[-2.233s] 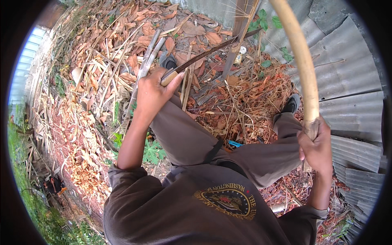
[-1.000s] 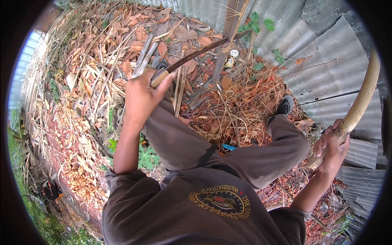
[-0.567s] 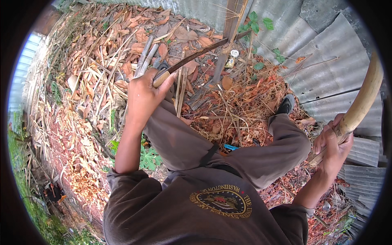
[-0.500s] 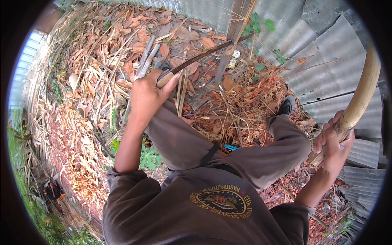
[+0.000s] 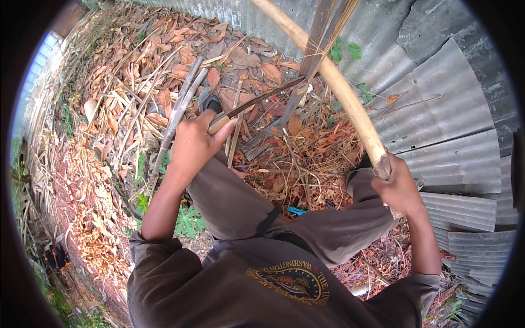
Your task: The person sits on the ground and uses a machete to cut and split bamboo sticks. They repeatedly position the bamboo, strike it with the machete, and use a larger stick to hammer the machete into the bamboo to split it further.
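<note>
My left hand (image 5: pixel 192 139) is wrapped round the pale wooden handle of a machete (image 5: pixel 257 100). Its long, dark, rusty blade points forward and right, toward the foot of an upright wooden post (image 5: pixel 317 38). In my right hand (image 5: pixel 397 185) is a thick, pale, peeled wooden pole (image 5: pixel 350 101), gripped close to its darker lower end. From there the pole slants up and left, crossing over the post; its far end runs out at the top of the view. Fingers of both hands are closed. Whether blade or pole touches the post I cannot tell.
Rusty corrugated metal sheets (image 5: pixel 437 98) form a wall at the right and far side. Dry leaves (image 5: pixel 147 54) cover the ground, with cut sticks (image 5: pixel 185 95) left of my foot. Between my legs are a heap of dry twigs (image 5: pixel 306 147) and a blue object (image 5: pixel 297 210).
My right hand has swung the pole from the far right inward, so it now leans left across the post. My left hand and the machete stay nearly in place, slightly lower.
</note>
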